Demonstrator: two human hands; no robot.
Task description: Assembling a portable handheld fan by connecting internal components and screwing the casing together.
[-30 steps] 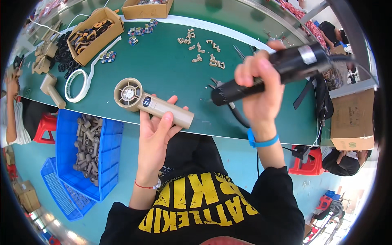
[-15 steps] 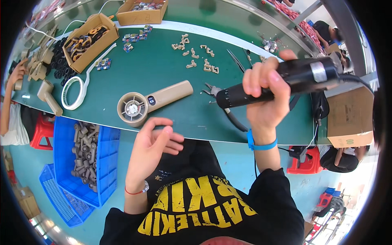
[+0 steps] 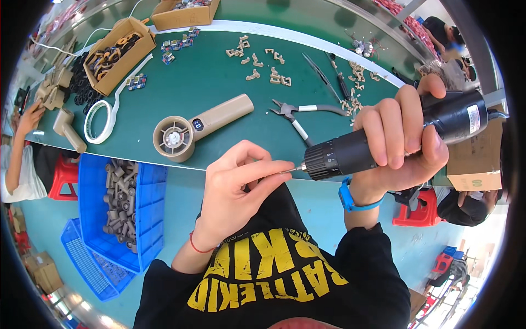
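Observation:
My right hand (image 3: 402, 131) is wrapped round a black electric screwdriver (image 3: 345, 156), held tilted over the table's front edge with its nose to the left. The thumb and forefinger of my left hand (image 3: 241, 181) pinch the thin bit (image 3: 299, 167) at that nose; whether a screw sits there is too small to tell. Beyond my left hand a beige handheld fan (image 3: 205, 126) lies on the green table, its round grille facing up and its handle pointing right. Diagonal cutters (image 3: 298, 112) with grey handles lie open-jawed behind the screwdriver.
Small beige clips (image 3: 279, 78), tweezers (image 3: 320, 74) and circuit boards (image 3: 170, 46) lie farther back. A tape roll (image 3: 98, 122) and a carton of black-and-orange parts (image 3: 123, 55) are at left. Below the edge stands a blue crate (image 3: 150, 214) of grey-beige parts. A co-worker's hand (image 3: 33, 116) shows far left.
The screwdriver has come down and to the right, uncovering the cutters and more clips. My left hand has moved right and closed from spread fingers to a pinch at the bit.

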